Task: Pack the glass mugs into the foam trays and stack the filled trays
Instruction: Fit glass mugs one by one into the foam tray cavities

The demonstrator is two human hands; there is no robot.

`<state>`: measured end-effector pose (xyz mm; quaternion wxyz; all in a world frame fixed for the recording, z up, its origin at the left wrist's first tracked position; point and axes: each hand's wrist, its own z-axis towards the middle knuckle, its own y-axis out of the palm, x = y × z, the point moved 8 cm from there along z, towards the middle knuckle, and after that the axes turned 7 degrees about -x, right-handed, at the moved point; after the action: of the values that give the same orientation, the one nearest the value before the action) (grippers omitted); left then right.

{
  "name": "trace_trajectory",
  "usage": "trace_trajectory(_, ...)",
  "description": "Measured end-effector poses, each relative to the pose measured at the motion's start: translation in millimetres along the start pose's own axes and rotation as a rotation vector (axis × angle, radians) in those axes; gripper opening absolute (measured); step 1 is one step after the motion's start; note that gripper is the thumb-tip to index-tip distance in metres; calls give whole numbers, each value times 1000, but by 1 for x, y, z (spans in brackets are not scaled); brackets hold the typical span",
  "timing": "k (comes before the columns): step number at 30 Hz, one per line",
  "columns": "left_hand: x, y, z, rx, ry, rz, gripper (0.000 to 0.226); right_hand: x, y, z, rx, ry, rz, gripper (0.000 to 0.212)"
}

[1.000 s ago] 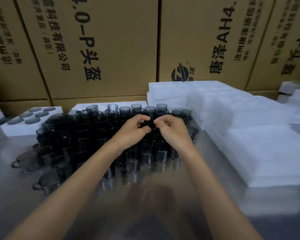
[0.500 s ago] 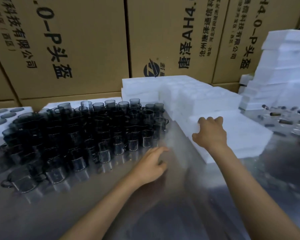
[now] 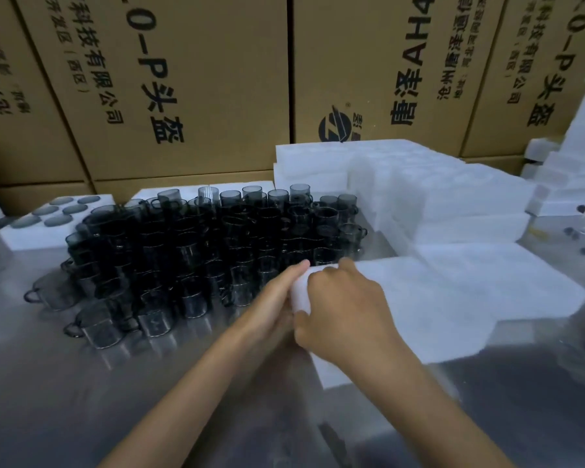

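Both hands, right hand point(image 3: 343, 310) and left hand point(image 3: 274, 298), grip the near corner of a white foam tray point(image 3: 470, 292) on the bench point(image 3: 81, 400); beside it the crowd of glass mugs point(image 3: 200, 248) stands unpacked; one filled tray point(image 3: 53, 214) far left; plenty left, I'd say.

Mugs point(image 3: 213, 251) left on table point(image 3: 81, 400), foam trays point(image 3: 453, 292) right, boxes point(image 3: 190, 79) behind

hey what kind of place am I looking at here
Probably a factory or warehouse packing bench: printed shipping cartons stacked behind, dozens of glass mugs massed on a steel table, and piles of foam trays.
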<state>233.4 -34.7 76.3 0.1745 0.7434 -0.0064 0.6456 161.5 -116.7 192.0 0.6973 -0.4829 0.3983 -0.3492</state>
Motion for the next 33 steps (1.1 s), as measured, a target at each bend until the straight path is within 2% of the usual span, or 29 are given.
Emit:
trace_trajectory(2,10,-20,-13,47,60,128,28,-25,19,1,-61,-70,53,16)
trace_trajectory(4,23,-35,-33,48,146,244,31,-38,33,6,-110,-116,84,21)
trace_trajectory(6,31,-47,-47,53,154,329,37,-45,43,13,-164,-156,130,23)
trace_trajectory(9,47,-60,-56,127,172,524,16,-46,57,25,-269,-186,237,38)
trace_trajectory(10,53,-64,-57,160,180,571,15,-46,60,28,-279,-203,281,37)
trace_trajectory(14,71,-82,-61,285,177,867,11,-44,73,35,-309,-240,396,27)
trace_trajectory(16,77,-91,-65,386,203,1009,11,-46,77,37,-332,-262,404,16)
trace_trajectory(18,79,-93,-67,433,244,1106,15,-49,79,39,-324,-253,376,16)
trace_trajectory(21,79,-95,-64,416,267,1130,16,-51,77,45,-274,-219,322,15)
trace_trajectory(23,79,-96,-58,354,246,1067,11,-54,75,46,-267,-206,303,15)
trace_trajectory(26,81,-100,-50,300,212,953,19,-60,77,44,-312,-207,290,39)
trace_trajectory(30,76,-102,-31,196,70,1295,40,-56,89,45,-338,-151,309,38)
trace_trajectory(33,77,-103,-22,139,16,1384,36,-49,92,48,-347,-152,398,21)
